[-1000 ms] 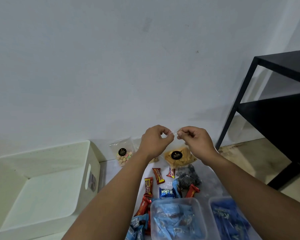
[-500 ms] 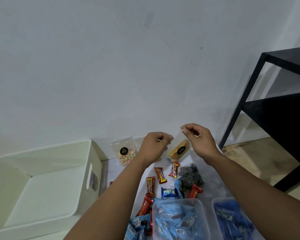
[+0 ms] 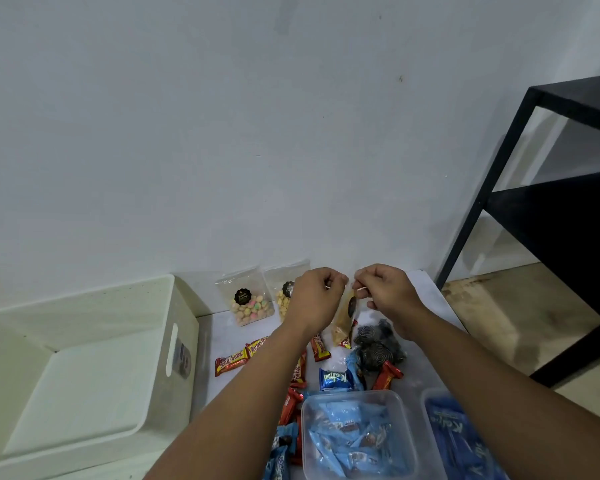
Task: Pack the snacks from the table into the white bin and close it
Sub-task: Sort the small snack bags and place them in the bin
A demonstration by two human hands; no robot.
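Note:
A clear pouch of tan snacks (image 3: 344, 320) with a black round label hangs above the table, seen almost edge-on. My left hand (image 3: 314, 299) and my right hand (image 3: 387, 292) each pinch its top edge, close together. The white bin (image 3: 84, 368) stands at the left, lidless and with nothing inside. On the table lie a pouch of pastel candies (image 3: 248, 304), a second pouch (image 3: 284, 299) half hidden by my left hand, red bars (image 3: 231, 362), a blue packet (image 3: 335, 379) and a bag of dark spiral candies (image 3: 376, 348).
Two clear tubs of blue packets stand at the near edge, one in the middle (image 3: 355, 434) and one at the right (image 3: 461, 441). A black metal shelf (image 3: 551, 216) stands to the right on a tan floor. A white wall rises just behind the table.
My hands have drawn closer together with the pouch, which has turned from facing me to nearly edge-on. The view has tilted down a little.

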